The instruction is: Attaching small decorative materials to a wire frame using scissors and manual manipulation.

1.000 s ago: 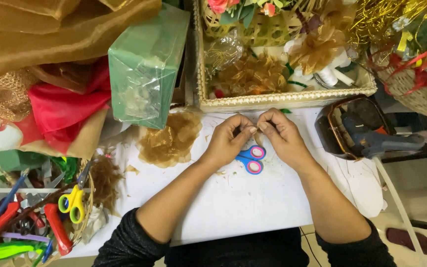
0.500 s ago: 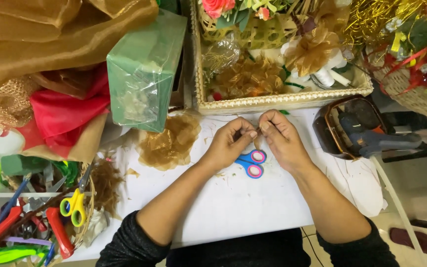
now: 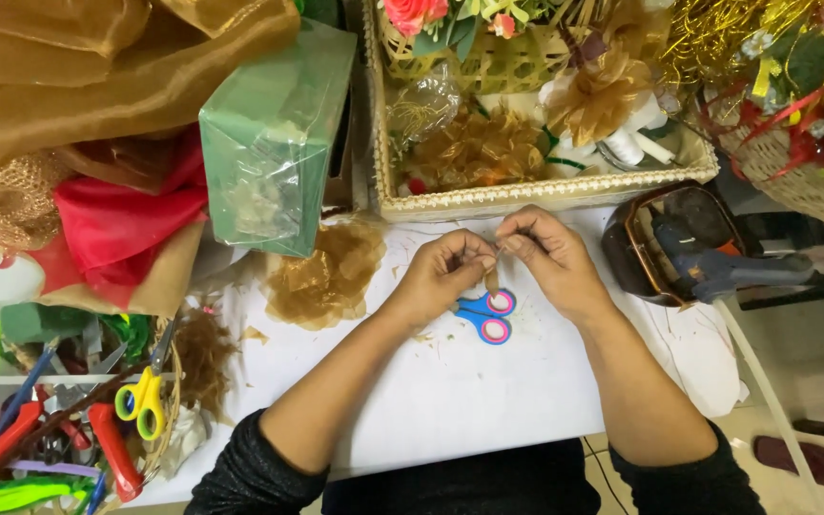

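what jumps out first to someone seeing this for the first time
At the centre, the left hand and right hand pinch a small tan strip just above blue-and-pink scissors on the white table. Gold fabric over red cloth fills the upper left, beside a green wrapped block.

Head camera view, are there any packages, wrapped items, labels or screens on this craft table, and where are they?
Wrapped green block: upper left of the table, beside the woven tray; boxy, green, in clear crinkled plastic film.
Labels, signs, screens: none that I can make out.
Both hands, left hand and right hand, pinch a small tan strip over blue and pink scissors, away from the block.
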